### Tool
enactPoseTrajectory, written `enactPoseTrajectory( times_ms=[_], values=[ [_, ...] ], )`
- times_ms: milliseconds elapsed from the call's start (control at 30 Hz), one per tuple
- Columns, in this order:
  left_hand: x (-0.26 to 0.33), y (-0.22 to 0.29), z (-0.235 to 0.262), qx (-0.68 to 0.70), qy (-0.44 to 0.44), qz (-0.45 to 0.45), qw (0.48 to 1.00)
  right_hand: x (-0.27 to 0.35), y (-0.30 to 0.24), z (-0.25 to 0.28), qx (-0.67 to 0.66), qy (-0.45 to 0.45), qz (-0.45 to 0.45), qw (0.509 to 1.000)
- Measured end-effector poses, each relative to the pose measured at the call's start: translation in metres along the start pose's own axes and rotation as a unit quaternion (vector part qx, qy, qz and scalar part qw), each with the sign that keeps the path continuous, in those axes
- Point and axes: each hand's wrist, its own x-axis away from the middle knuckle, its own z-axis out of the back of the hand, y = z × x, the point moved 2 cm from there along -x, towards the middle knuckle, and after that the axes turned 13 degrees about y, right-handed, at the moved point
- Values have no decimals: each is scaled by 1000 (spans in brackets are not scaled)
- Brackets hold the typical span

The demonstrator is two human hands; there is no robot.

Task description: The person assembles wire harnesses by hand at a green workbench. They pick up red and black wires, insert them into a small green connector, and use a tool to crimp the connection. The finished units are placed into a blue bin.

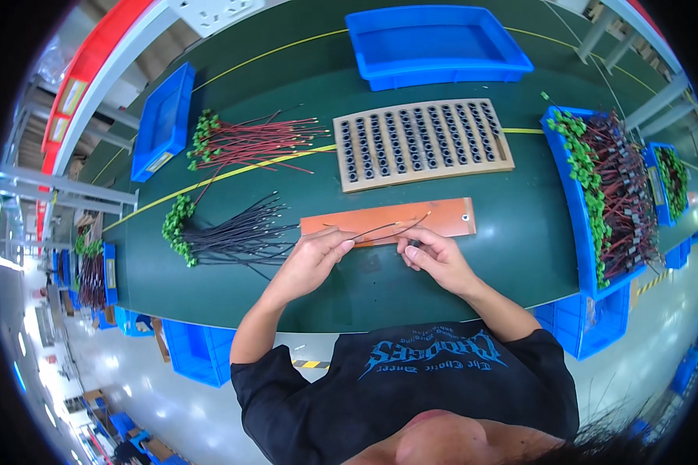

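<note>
Two hands: both at the green table (473, 256), just before the orange board (388, 219).
Left hand (312, 260): fingers pinched on thin dark wires (380, 229).
Right hand (434, 260): closed on a small black part at the wires' end.
Done: finished leads fill the right bin (574, 201).
Left: black bundle (225, 236), red bundle (252, 141); tray (423, 143) holds black cores.

2 wire bundles (233, 186), 2 hands (380, 260), 1 jig (423, 143)

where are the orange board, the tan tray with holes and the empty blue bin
orange board (442, 218), head view, bare right part
tan tray with holes (422, 143), head view, middle of its grid
empty blue bin (434, 43), head view, inside floor
</note>
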Motion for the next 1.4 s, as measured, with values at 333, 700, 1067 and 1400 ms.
enactPoseTrajectory(
  times_ms=[333, 700, 1067, 1400],
  values=[
    [-6, 1, -23, 43, -70, 36, 996, -6, 0, 25, -92, 149, 35, 984],
    [-16, 12, -51, 132, -147, 130, 972, -3, 0, 21, 14, 153, 144, 978],
    [-16, 12, -55, 155, -152, 113, 970, -3, -12, 24, -2, 145, 136, 980],
    [-15, 10, -56, 160, -161, 103, 968, -4, -15, 21, -39, 160, 113, 980]
  ],
)
